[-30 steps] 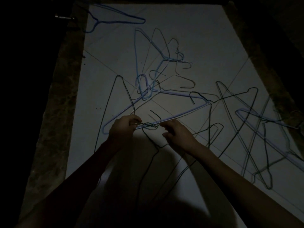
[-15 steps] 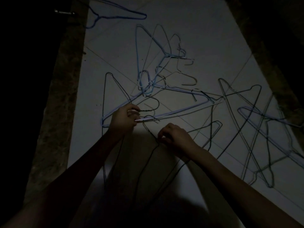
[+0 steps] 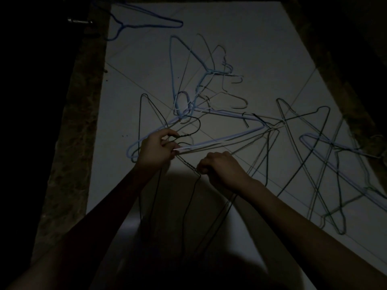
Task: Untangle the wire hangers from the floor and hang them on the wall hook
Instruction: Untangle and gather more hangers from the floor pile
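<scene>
Several wire hangers lie tangled on a pale floor [image 3: 261, 42] in dim light. My left hand [image 3: 156, 148] grips the twisted neck of a black hanger [image 3: 142, 114] together with the bottom wire of a light blue hanger [image 3: 219, 140]. My right hand [image 3: 222, 169] pinches the shoulder of a second black hanger [image 3: 189, 195], whose twisted neck runs up toward my left hand. More blue and grey hangers [image 3: 188, 65] pile up behind, and another knot of hangers [image 3: 326, 155] lies at the right. No wall hook can be made out.
A lone dark blue hanger [image 3: 146, 25] lies at the far left of the floor. A small metal fitting [image 3: 79, 21] shows on the dark left side. A mottled dark border [image 3: 69, 143] edges the floor on both sides. My own shadow covers the near floor.
My hands have drawn apart: the left one went up and left with the neck of one black hanger, the right one came down toward me with the other. The two hooks have separated.
</scene>
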The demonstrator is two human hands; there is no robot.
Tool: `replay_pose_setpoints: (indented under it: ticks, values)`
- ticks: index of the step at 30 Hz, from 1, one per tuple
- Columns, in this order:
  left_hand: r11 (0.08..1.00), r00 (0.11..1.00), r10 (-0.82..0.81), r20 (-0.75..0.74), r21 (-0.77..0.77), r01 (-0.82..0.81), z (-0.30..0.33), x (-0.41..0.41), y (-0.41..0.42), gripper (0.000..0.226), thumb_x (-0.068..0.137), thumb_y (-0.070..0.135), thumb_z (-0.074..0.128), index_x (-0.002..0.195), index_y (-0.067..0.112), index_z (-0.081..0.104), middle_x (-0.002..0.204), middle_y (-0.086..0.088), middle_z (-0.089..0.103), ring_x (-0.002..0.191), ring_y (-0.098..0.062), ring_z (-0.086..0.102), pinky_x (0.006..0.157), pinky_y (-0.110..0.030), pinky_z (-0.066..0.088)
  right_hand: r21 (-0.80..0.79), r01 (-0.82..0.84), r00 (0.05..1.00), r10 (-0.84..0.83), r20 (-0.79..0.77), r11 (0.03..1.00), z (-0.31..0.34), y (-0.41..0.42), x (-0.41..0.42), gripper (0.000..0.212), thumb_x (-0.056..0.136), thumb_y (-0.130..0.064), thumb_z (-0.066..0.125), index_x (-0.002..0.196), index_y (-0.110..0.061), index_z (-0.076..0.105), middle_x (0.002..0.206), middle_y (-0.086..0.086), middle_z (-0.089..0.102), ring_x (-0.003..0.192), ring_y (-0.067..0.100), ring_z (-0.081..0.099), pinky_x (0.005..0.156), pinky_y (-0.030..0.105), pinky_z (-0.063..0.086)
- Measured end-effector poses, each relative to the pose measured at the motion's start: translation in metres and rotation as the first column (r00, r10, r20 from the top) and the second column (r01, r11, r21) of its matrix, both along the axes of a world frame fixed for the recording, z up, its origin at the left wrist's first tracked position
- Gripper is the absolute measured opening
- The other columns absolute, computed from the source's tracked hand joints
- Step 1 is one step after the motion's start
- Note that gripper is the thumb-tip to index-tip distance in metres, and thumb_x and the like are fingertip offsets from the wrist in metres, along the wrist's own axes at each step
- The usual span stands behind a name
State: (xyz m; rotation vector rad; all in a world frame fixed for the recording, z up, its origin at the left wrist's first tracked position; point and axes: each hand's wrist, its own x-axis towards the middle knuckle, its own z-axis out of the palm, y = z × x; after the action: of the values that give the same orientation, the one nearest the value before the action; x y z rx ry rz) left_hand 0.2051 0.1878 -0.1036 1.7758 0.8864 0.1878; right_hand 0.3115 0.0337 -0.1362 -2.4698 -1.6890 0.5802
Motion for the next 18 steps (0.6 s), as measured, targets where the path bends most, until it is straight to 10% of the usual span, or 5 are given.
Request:
replay_pose_setpoints:
  ticks: [9,18]
  values:
    - [0.998,1.000,-0.002,0.016,0.067,0.001,0.001,0.007,0.010,0.022,0.090,-0.003,0.053,0.107,0.006,0.062,0.086,-0.015,0.067,0.069,-0.006,0.063,0.055,-0.006,0.046,0.008,0.015,0.999,-0.014,-0.039,1.000,-0.016,-0.017,0.002,0.032,0.054,0.011,0.053,0.071,-0.016,0.055,0.074,0.009,0.056,0.069,0.029,0.055,0.065,0.027,0.024]
    - [0.995,0.999,-0.018,-0.043,0.101,0.022,-0.003,0.012,0.008,0.018,0.088,0.001,0.055,0.100,0.012,0.063,0.094,-0.012,0.069,0.087,-0.020,0.066,0.082,-0.030,0.052,0.084,0.074,0.992,-0.065,-0.106,0.994,0.001,-0.027,0.012,0.032,0.060,0.005,0.054,0.068,-0.023,0.042,0.070,0.000,0.046,0.068,0.027,0.052,0.061,0.032,0.037]
